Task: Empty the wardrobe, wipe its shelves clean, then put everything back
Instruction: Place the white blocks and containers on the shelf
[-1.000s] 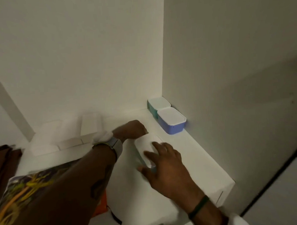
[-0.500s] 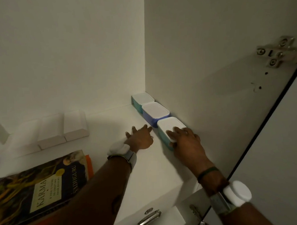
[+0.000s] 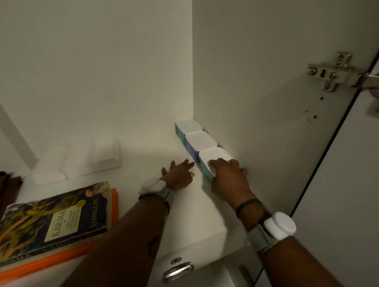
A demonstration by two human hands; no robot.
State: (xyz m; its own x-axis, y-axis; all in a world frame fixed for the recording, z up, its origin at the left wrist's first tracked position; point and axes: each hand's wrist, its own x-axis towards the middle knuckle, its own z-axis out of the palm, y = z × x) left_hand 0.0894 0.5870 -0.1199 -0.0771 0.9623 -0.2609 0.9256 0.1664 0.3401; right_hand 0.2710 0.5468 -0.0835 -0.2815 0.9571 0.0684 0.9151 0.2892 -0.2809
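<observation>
Three small white-lidded tubs stand in a row along the wardrobe's right wall: a teal one (image 3: pixel 189 127) in the back corner, a blue one (image 3: pixel 200 140) in the middle, and a teal one (image 3: pixel 213 156) nearest me. My right hand (image 3: pixel 229 178) grips the near end of that nearest tub, fingers curled over its lid and sides. Just left of it, my left hand (image 3: pixel 179 174) rests flat on the white shelf (image 3: pixel 187 208) with its fingers spread, holding nothing.
A book (image 3: pixel 52 216) lies on an orange folder (image 3: pixel 58 255) at the shelf's front left. White boxes (image 3: pixel 76 161) line the back wall; brown cloth (image 3: pixel 1 188) is at far left. The open door with its hinge (image 3: pixel 337 71) stands right. A drawer handle (image 3: pixel 178 272) sits below.
My right hand slid the teal tub from mid-shelf to the right wall, in line behind the blue one. My left hand followed to the right and lies flat.
</observation>
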